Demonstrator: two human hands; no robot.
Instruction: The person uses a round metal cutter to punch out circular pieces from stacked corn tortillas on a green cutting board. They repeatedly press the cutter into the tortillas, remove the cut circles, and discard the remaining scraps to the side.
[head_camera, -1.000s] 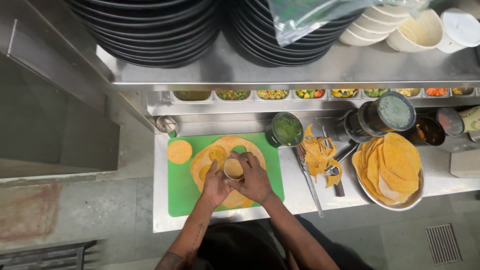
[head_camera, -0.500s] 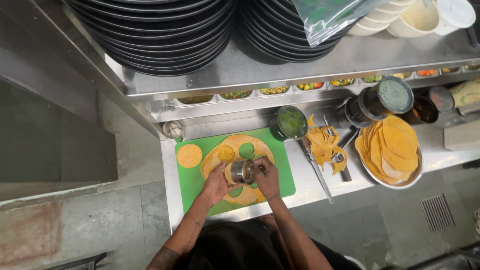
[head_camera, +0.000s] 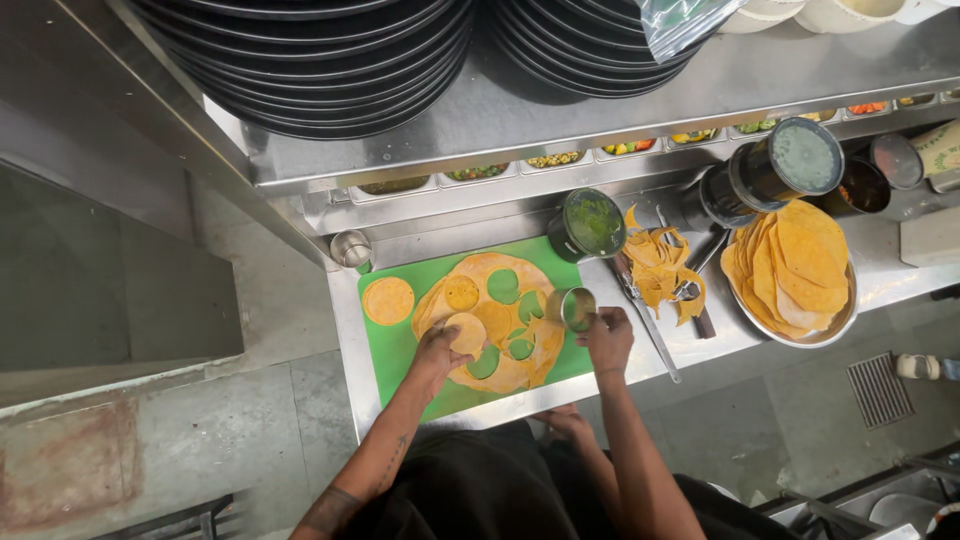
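Hands apart now, earlier together over tortilla centre. Right hand (head_camera: 607, 340) closed round round metal cutter (head_camera: 577, 308), lifted to right edge of green cutting board (head_camera: 400, 345). Left hand (head_camera: 440, 350) fingers pinch cut disc (head_camera: 466, 333) on holed tortilla sheet (head_camera: 492, 320). Finished disc (head_camera: 388, 300) left.

Large orange flatbread sheet (head_camera: 492, 320), flat on green board, pierced with several round holes; small orange cut-out disc (head_camera: 466, 331) lying on its left part, under fingertips; small round metal ring cutter (head_camera: 577, 308), upright, at sheet's right edge, gripped
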